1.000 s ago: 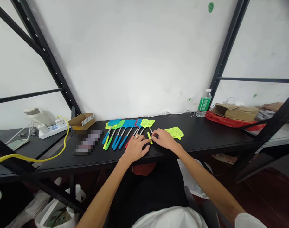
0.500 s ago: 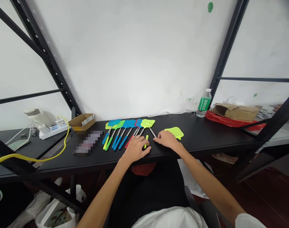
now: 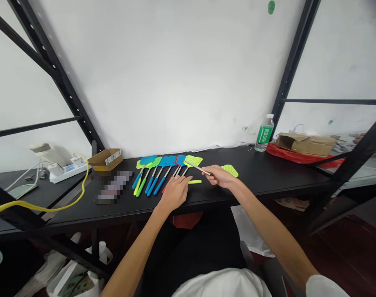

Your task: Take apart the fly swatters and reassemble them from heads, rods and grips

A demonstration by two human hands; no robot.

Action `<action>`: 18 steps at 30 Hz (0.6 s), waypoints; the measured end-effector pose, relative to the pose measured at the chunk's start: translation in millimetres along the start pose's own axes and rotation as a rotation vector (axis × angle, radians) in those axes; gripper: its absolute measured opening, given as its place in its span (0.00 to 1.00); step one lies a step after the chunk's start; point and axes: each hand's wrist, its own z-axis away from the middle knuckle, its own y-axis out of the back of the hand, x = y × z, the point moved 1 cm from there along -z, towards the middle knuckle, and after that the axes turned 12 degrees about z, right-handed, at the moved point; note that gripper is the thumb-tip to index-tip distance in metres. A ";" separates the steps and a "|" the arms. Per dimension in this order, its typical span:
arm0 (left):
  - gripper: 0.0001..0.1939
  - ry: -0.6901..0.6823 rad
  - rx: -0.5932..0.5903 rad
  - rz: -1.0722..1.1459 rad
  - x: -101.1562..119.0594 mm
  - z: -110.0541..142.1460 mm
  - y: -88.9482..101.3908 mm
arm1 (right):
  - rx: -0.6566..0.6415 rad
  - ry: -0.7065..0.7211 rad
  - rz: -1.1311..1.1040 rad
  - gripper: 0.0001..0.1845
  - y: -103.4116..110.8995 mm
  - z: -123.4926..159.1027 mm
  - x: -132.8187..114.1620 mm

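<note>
My right hand (image 3: pixel 218 176) is closed around the lower end of a thin metal rod (image 3: pixel 196 166), which points up and left above the table. My left hand (image 3: pixel 175 192) has its fingers bent over one end of a loose yellow-green handle (image 3: pixel 195 181), which sticks out to the right. Under and beside the left hand lies a row of fly swatters with blue (image 3: pixel 152 186), green (image 3: pixel 140 187) and red handles. A yellow-green swatter head (image 3: pixel 193 161) lies at the row's right end. Another yellow-green swatter head (image 3: pixel 230 170) lies behind the right hand, partly hidden by it.
A small cardboard box (image 3: pixel 105 160) and a blurred-out flat object (image 3: pixel 114 187) are on the left, near a power strip (image 3: pixel 71 171) and a yellow cable (image 3: pixel 83 185). A water bottle (image 3: pixel 264 134) and a torn carton (image 3: pixel 305 144) on red plastic stand right. Black shelf posts frame both sides.
My right hand has lifted the metal rod off the table and tilted it to the left. The yellow-green handle has turned from nearly upright to sideways at my left fingers.
</note>
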 end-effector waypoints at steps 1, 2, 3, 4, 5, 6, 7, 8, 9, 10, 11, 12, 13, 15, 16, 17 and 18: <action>0.20 0.002 0.001 -0.007 -0.1 0.0 0.2 | 0.012 0.016 -0.095 0.19 0.7 0.5 -1.7; 0.19 0.004 0.004 -0.012 0.1 -0.1 0.5 | 0.032 0.038 -0.167 0.19 1.5 1.1 -3.5; 0.18 0.007 0.009 -0.011 0.5 -0.1 1.0 | 0.058 0.060 -0.214 0.19 2.3 1.6 -5.1; 0.17 0.012 0.014 -0.004 1.0 -0.2 1.5 | 0.087 0.078 -0.240 0.19 3.0 1.9 -6.4; 0.16 0.018 0.019 0.007 1.5 -0.2 2.1 | 0.117 0.094 -0.248 0.19 3.5 2.0 -7.3; 0.16 0.024 0.023 0.019 2.0 -0.4 2.6 | 0.146 0.109 -0.242 0.18 3.7 1.9 -7.8; 0.15 0.030 0.022 0.031 2.4 -0.6 3.1 | 0.174 0.124 -0.229 0.18 3.8 1.6 -7.9; 0.14 0.032 0.019 0.040 2.7 -0.8 3.5 | 0.201 0.139 -0.212 0.18 3.7 1.3 -7.8; 0.13 0.033 0.015 0.047 2.9 -1.1 3.7 | 0.226 0.154 -0.193 0.18 3.4 0.9 -7.6; 0.12 0.032 0.014 0.052 3.1 -1.4 3.9 | 0.247 0.168 -0.170 0.18 3.0 0.5 -7.3; 0.11 0.030 0.017 0.058 3.2 -1.7 4.1 | 0.265 0.179 -0.141 0.18 2.4 0.3 -7.1; 0.10 0.028 0.022 0.066 3.4 -1.9 4.1 | 0.278 0.188 -0.108 0.17 1.7 0.4 -7.1; 0.10 0.027 0.030 0.075 3.5 -2.1 4.2 | 0.283 0.195 -0.071 0.17 0.9 0.6 -7.3; 0.10 0.028 0.046 0.090 3.8 -2.1 4.2 | 0.273 0.209 0.002 0.16 -1.2 1.6 -8.6; 0.11 0.029 0.052 0.094 4.1 -2.1 4.2 | 0.262 0.219 0.036 0.15 -2.3 2.3 -9.5; 0.11 0.031 0.057 0.097 4.4 -2.0 4.3 | 0.251 0.230 0.065 0.15 -3.3 3.0 -10.5; 0.10 0.033 0.060 0.098 4.7 -2.0 4.5 | 0.241 0.240 0.089 0.15 -4.2 3.8 -11.6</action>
